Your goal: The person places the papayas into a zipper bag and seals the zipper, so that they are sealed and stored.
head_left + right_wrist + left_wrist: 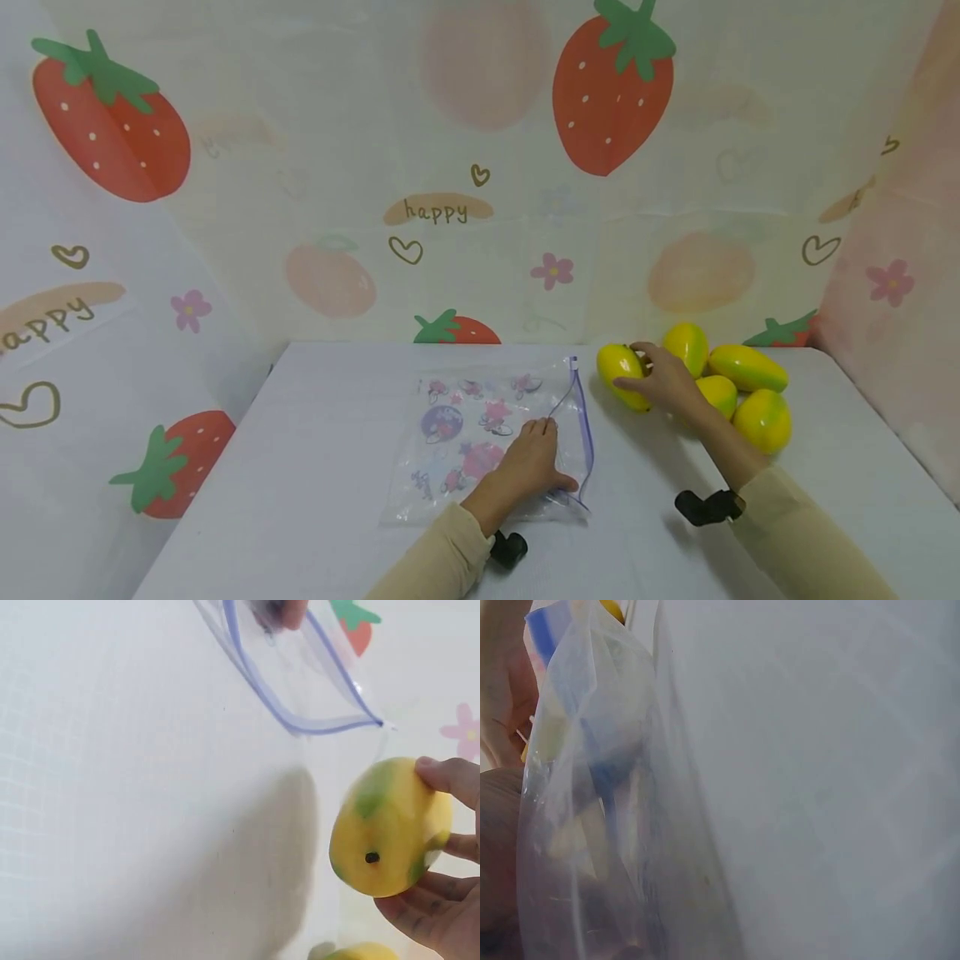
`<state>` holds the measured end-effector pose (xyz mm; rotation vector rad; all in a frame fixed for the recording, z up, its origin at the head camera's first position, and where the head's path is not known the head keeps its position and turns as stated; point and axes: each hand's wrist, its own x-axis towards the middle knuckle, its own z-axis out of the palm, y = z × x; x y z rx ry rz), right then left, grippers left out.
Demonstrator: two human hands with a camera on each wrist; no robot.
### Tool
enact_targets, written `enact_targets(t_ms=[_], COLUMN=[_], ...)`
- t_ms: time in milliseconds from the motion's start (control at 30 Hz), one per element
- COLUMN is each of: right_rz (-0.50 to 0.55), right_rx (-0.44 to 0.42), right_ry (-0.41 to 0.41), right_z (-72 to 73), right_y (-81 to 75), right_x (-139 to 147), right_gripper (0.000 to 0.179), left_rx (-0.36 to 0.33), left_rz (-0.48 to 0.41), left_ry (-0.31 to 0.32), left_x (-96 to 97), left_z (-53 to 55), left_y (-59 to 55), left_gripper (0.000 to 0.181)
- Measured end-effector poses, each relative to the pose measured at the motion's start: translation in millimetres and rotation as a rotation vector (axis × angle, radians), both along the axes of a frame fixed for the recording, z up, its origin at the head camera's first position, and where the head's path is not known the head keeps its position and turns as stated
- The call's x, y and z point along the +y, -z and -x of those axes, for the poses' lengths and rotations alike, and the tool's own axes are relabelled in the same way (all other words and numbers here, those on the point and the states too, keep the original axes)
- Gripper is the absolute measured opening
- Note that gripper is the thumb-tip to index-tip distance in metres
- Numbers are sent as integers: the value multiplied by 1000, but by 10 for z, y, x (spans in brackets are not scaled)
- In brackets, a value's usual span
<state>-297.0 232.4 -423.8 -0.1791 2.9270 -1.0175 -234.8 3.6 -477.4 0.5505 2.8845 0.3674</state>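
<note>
A mango (619, 367) is pinched beside a bag (457, 446).

In the head view, the one bag is seen at lower centre, touched near its mouth by the left hand (528, 462), thumb and fingers spread; the mango is gripped between the right hand's (667, 383) thumb and fingers, right of centre, and four more mangoes (762, 421) are grouped farther right: five altogether. In the left wrist view, clear film is shown at left, but finger positions cannot be told. In the right wrist view alone, a dark stem spot (372, 858) is revealed.
</note>
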Motion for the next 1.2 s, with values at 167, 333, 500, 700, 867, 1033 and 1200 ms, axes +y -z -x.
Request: enact_targets(t_ms=[167, 333, 500, 700, 867, 1033, 1200], right_rz=[46, 60, 45, 46, 39, 1, -33], right_rx=[-9, -2, 12, -2, -43, -62, -81], right_ry=[-3, -21, -53, -74, -94, -135, -147], right_z=[-97, -200, -256, -305, -295, -266, -254], right_y=[16, 0, 0, 21, 71, 105, 111], right_x=[-8, -50, -107, -191, -261, -323, -371], right_gripper=[76, 76, 73, 72, 72, 71, 70], left_rx=[-5, -12, -1, -16, -38, -35, -19], left_rz=[3, 4, 9, -1, -2, 1, 19], left_ry=[-6, -2, 8, 0, -15, -22, -13], left_x=[3, 14, 8, 1, -3, -4, 4], left_z=[-5, -9, -20, -23, -3, 12, -1], left_y=[12, 14, -1, -24, -20, -9, -13], left_gripper=[97, 97, 96, 96, 96, 96, 96])
